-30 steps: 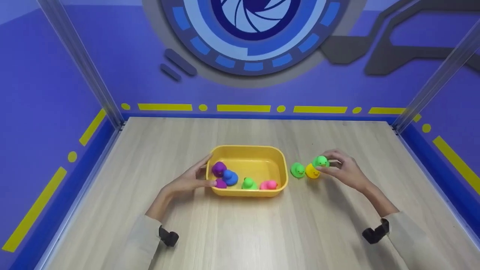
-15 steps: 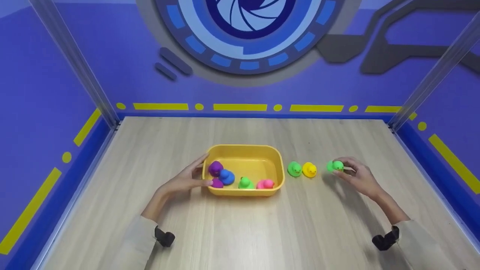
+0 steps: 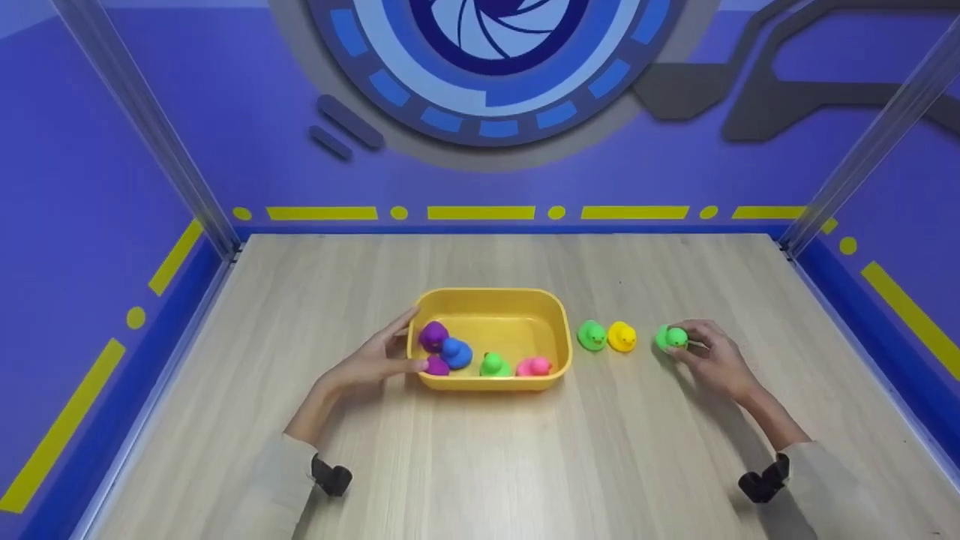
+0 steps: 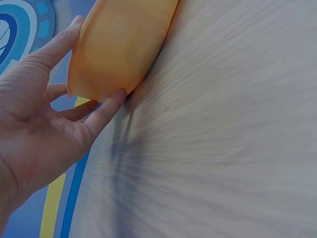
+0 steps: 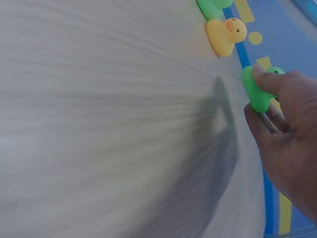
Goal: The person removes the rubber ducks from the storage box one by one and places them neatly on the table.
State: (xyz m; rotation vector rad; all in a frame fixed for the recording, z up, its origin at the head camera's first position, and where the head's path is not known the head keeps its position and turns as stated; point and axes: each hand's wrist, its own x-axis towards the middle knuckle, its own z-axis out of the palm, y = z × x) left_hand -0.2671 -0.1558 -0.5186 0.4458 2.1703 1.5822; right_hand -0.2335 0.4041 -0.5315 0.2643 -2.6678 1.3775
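A yellow plastic basin [image 3: 489, 300] sits mid-table in the head view. My left hand [image 3: 371, 361] grips its left end, the thumb over the front rim and the fingers spread along the outer wall, as the left wrist view also shows. Inside lie two purple ducks, a blue duck [image 3: 456, 353], a green duck [image 3: 494, 366] and a pink duck [image 3: 533, 367]. On the right, my right hand [image 3: 718, 358] pinches another green rubber duck [image 3: 670, 338] between thumb and fingers, low over the table. Between it and the basin stand a yellow duck [image 3: 622, 337] and a further green duck [image 3: 592, 335].
The pale wooden table [image 3: 495, 457] is bounded at the back and sides by blue printed panels [image 3: 225, 150]. Metal posts [image 3: 855, 157] rise at both back corners. A black camera mount sits on each wrist.
My right hand has moved right and slightly lower, carrying the green duck from over the yellow duck to a spot beyond it. My left hand stays on the basin.
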